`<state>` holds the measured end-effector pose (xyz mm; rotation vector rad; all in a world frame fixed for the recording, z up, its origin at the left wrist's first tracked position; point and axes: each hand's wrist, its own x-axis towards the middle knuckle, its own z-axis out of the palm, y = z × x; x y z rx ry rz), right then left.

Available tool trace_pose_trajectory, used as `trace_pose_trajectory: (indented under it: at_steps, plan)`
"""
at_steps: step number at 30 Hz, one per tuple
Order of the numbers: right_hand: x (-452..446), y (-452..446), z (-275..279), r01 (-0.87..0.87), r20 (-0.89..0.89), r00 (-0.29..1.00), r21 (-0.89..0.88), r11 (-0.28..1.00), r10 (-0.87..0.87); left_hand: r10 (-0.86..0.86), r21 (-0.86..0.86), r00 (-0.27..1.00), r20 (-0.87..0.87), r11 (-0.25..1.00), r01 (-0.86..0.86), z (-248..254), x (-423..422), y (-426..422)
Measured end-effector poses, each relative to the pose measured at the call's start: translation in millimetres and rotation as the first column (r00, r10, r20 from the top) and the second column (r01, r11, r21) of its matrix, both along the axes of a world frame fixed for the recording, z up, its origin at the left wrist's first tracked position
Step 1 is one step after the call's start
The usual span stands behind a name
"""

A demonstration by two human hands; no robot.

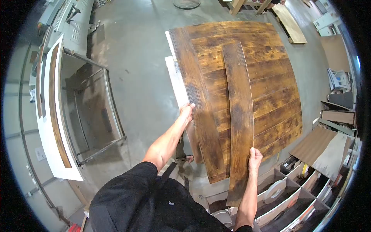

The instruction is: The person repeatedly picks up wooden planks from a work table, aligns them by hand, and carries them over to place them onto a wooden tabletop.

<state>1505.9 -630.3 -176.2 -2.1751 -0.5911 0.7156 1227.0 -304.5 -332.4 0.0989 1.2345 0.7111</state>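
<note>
A large brown wood-grain panel [266, 73] with several board-like strips lies in front of me. Along its left side rests a long dark wood-grain plank [203, 112], its left edge gripped by my left hand [187, 112]. A second wood-grain plank [241, 104] lies slanted across the panel, its near end sticking out past the panel's front edge. My right hand [254, 157] is closed on that plank's right edge, thumb uppermost. Under the left plank, white board edges [176, 83] stick out. The fingers beneath both planks are hidden.
At the left, a metal-framed stand [112, 104] is beside a white board [58, 127] bearing brown strips. A divided bin [280, 207] with rolls of edging stands at the near right. Above it lie sheet offcuts [320, 150]. A pale board [290, 25] lies at the far right.
</note>
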Motion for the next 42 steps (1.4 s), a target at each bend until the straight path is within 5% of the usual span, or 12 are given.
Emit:
trace_pose_trajectory:
  at_steps: [3,6,9,13,17,20,26,34,37,39,40,42]
  plan:
    - [1,18,-2,-0.01,0.002,1.0,0.054,0.998,0.01,-0.304,0.077,0.884,-0.356,0.933,0.351,-13,-10,3]
    - [15,36,-11,-0.079,-0.017,0.997,-0.012,0.997,0.079,-0.472,-0.063,0.456,-0.755,0.744,0.665,25,-13,16]
    - [24,61,-28,-0.108,0.002,0.994,0.048,0.993,0.108,-0.487,-0.179,0.103,-0.867,0.499,0.848,21,-21,27]
    - [43,91,-62,-0.166,-0.021,0.986,-0.02,0.986,0.165,-0.32,-0.211,-0.099,-0.942,0.339,0.917,31,-25,31]
    - [52,117,-92,-0.27,0.083,0.95,-0.256,0.928,0.3,-0.589,-0.196,-0.022,-0.808,0.234,0.952,27,-28,34]
    - [44,130,-115,-0.254,0.583,0.746,-0.201,0.946,0.324,-0.697,-0.189,0.082,-0.712,0.302,0.934,32,-24,33]
    - [7,213,-129,-0.176,0.35,0.886,-0.352,0.919,0.303,-0.753,-0.145,0.182,-0.633,0.346,0.927,28,-22,36]
    - [-38,221,-155,-0.227,0.397,0.87,-0.207,0.952,0.293,-0.786,-0.195,0.094,-0.611,0.264,0.944,31,-19,46]
    - [-42,222,-151,-0.236,0.522,0.79,-0.224,0.946,0.321,-0.791,-0.175,0.195,-0.579,0.354,0.919,25,-19,37]
    - [-47,221,-130,-0.185,0.364,0.876,-0.355,0.916,0.318,-0.778,-0.178,0.109,-0.618,0.274,0.945,1,-27,32]
    - [-55,208,-145,-0.117,0.59,0.765,-0.27,0.956,0.26,-0.796,-0.222,0.027,-0.605,0.201,0.954,11,-22,34]
    - [-96,187,-131,0.091,0.605,0.795,-0.201,0.975,0.05,-0.803,-0.178,0.154,-0.575,0.307,0.935,12,-24,27]
